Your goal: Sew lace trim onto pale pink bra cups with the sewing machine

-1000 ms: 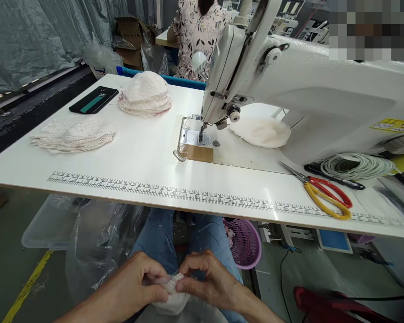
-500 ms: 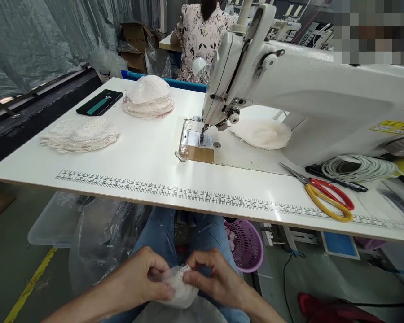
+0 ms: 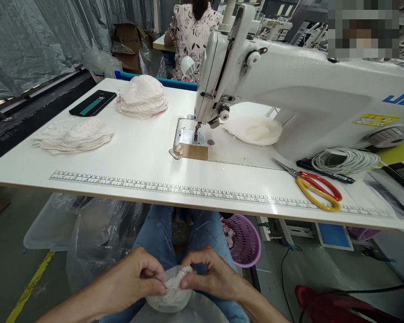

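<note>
Over my lap, a white cup-shaped fabric piece (image 3: 171, 301) with a lacy edge is held between both hands. My left hand (image 3: 139, 280) pinches its edge on the left, thumb against fingers. On the right side, my right hand (image 3: 208, 276) pinches the lace edge between thumb and fingers. Under the fabric, a pale translucent surface (image 3: 188, 312) covers part of my knees. On the table above are a stack of lacy white pieces (image 3: 74, 136) and a taller stack of white cup-shaped pieces (image 3: 143, 98).
A white sewing machine (image 3: 289, 85) stands on the table, with a pale fabric cup (image 3: 254, 131) under its arm. Scissors (image 3: 309, 184) with red and yellow handles lie near coiled cord (image 3: 345, 160). A black phone (image 3: 92, 104) lies at left. A purple basket (image 3: 247, 242) stands below; a person (image 3: 197, 36) sits beyond.
The fabric piece has turned slightly between my fingers, so more of its lace edge and rounded cup shows. The view has shifted a little to the right.
</note>
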Motion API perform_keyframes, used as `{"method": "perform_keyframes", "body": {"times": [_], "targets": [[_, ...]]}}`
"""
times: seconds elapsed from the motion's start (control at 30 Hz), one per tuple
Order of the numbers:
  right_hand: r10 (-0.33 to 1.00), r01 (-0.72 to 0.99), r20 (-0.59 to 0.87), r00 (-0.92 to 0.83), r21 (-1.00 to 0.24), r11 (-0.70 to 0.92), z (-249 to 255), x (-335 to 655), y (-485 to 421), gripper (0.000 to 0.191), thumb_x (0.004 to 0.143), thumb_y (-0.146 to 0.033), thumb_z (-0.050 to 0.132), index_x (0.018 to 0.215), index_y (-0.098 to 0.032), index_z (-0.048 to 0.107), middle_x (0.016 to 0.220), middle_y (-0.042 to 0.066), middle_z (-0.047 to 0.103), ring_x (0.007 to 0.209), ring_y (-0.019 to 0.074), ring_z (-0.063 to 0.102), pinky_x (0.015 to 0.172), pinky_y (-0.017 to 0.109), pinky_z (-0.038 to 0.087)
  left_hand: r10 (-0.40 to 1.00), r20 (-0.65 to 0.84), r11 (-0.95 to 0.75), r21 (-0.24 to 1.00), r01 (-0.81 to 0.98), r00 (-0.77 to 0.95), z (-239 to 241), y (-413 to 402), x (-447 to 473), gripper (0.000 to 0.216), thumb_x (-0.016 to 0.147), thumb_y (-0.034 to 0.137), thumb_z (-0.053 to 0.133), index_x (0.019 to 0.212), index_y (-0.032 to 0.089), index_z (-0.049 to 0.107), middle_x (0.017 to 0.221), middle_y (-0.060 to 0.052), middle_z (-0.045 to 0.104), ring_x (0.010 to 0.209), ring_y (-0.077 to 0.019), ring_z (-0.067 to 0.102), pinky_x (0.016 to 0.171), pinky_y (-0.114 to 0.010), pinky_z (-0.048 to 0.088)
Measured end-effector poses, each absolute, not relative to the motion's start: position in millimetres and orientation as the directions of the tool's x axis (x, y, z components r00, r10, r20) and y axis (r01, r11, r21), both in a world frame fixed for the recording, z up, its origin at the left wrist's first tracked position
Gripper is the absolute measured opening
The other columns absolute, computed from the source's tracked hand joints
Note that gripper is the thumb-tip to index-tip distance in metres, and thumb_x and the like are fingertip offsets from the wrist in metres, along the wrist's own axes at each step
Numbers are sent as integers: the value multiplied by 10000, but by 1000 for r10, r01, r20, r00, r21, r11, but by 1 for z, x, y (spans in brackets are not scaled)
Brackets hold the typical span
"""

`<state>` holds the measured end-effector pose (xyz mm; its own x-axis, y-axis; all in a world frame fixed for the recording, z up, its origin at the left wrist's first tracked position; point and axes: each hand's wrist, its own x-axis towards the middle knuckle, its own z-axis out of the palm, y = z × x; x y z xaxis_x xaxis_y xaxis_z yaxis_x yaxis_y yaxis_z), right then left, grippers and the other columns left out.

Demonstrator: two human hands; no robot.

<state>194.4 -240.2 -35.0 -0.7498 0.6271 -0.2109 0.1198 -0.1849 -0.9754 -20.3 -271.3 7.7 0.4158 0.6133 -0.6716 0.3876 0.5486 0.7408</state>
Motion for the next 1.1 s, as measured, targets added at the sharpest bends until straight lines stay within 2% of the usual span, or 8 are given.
{"method": "perform_keyframes", "body": {"times": [0.1,0.2,0.27,0.43,0.53,0.67,0.9,1.1], "targets": [[628,129,-266,-731,-958,-255,-34,191,-242,392,745,-507,660,730,-115,666,645,13,588,603,112,515,566,205,401,609,-677,546,736,401,412,8,-273,-24,219,702,319,593,603,134,655,512,56,380,520,-93,303,486,-208,223],[608,118,-274,-745,-951,-285,-34,191,-243,387,768,-499,637,753,-113,660,654,14,586,607,110,518,561,201,399,617,-693,549,719,427,373,9,-276,-26,153,629,313,678,655,162,684,601,36,515,632,-134,445,591,-196,348],[597,112,-254,-761,-958,-266,-35,192,-243,370,799,-473,611,778,-107,664,655,18,587,604,107,515,565,200,397,650,-690,521,710,474,319,9,-277,-26,147,588,303,715,670,183,693,684,28,568,736,-166,493,674,-202,380],[566,117,-242,-788,-961,-249,-35,195,-243,377,843,-482,554,845,-122,666,714,38,614,661,129,549,598,212,421,662,-688,519,706,482,297,5,-279,-23,96,629,266,652,643,182,696,671,26,552,714,-165,503,655,-203,375],[554,140,-257,-792,-959,-245,-34,192,-244,381,779,-498,626,833,-124,670,675,17,588,621,117,517,568,204,401,670,-686,519,707,481,284,3,-280,-23,105,627,279,660,646,183,699,686,22,559,720,-163,499,655,-199,376],[596,176,-287,-750,-955,-239,-33,185,-245,387,724,-498,674,753,-112,666,575,-16,522,538,87,436,506,190,347,656,-685,520,715,467,318,0,-281,-27,112,648,275,638,630,186,704,598,42,527,651,-144,478,611,-198,356],[565,153,-270,-780,-957,-247,-33,183,-246,396,763,-501,633,731,-108,670,592,4,555,543,92,466,498,185,351,627,-738,546,645,535,250,11,-282,-32,57,629,257,668,626,218,709,792,15,628,883,-215,519,745,-213,378],[582,204,-239,-777,-971,-126,-32,184,-248,352,805,-452,603,745,-112,669,612,12,576,563,107,495,539,202,382,637,-708,502,681,534,304,10,-280,-35,77,640,281,687,657,208,705,778,19,620,825,-195,534,736,-210,381]]}}
